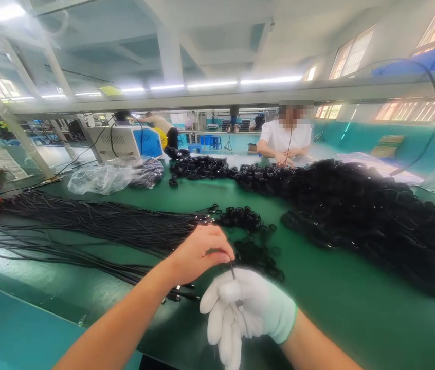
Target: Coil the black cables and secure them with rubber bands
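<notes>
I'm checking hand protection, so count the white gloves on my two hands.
1: the white glove on your right hand. Your left hand is bare. Both show, so none is hidden.

Bright overhead tubes, hazy windows, distant detail perhaps soft

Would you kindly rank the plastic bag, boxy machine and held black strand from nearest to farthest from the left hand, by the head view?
1. Black strand: in its pinch.
2. Plastic bag: beyond, leftward.
3. Boxy machine: left, behind the bag.
</notes>
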Demonstrator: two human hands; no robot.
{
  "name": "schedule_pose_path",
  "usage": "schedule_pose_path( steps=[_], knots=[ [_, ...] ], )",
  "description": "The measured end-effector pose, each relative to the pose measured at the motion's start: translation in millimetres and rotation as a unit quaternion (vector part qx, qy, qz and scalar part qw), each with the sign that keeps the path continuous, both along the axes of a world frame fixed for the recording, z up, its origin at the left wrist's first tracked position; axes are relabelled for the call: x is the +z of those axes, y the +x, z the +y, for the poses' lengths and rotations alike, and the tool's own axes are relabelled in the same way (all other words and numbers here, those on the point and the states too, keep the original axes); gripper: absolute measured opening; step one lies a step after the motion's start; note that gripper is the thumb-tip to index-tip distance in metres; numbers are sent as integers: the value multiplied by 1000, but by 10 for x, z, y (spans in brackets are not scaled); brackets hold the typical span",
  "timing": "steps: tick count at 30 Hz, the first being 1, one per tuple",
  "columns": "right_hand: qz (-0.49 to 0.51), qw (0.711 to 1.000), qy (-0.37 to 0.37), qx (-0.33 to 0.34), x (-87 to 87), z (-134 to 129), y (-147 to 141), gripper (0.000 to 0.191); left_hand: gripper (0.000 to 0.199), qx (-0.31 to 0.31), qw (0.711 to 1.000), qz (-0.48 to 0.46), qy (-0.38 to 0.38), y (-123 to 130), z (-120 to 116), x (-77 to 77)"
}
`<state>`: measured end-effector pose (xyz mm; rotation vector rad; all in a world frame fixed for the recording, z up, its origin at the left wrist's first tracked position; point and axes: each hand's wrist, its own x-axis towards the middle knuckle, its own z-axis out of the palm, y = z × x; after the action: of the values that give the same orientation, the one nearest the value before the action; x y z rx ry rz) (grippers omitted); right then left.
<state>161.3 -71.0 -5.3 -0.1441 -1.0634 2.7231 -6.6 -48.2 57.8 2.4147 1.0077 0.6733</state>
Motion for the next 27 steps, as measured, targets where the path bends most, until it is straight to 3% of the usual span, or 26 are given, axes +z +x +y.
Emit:
schedule_pose_path(
  steps=[3, 7, 9, 12, 14, 16, 19, 21, 24, 27],
  knots=[
    [55, 992, 9, -112, 53, 45, 163, 41, 26, 76, 996, 45, 1, 7, 36, -253],
    [93, 936, 2, -339, 262, 197, 429, 21, 29, 243, 948, 204, 37, -27, -104, -578],
    [99, 917, -3, -387, 358, 282, 504, 15, 26, 232, 938, 247, 77, -20, -270, -699],
    [57, 910, 10, -410, 391, 364, 505, 18, 17, 109, 939, 248, 210, 19, -553, -751],
    [22, 919, 20, -392, 326, 363, 444, 25, 15, 44, 933, 220, 282, 44, -685, -637],
    [3, 943, 29, -332, 225, 312, 353, 32, 17, 37, 936, 190, 293, 52, -716, -401],
    [15, 981, 40, -190, 103, 175, 213, 41, 22, 93, 955, 166, 226, 25, -581, 22],
    [40, 991, 37, -119, 74, 86, 143, 46, 21, 96, 970, 150, 164, -1, -440, 224],
    [57, 995, 23, -80, 76, -4, 79, 48, 15, 83, 989, 99, 74, -5, -269, 322],
    [44, 997, 12, -65, 83, -56, 40, 49, 12, 86, 995, 54, 14, 20, -142, 228]
  ],
)
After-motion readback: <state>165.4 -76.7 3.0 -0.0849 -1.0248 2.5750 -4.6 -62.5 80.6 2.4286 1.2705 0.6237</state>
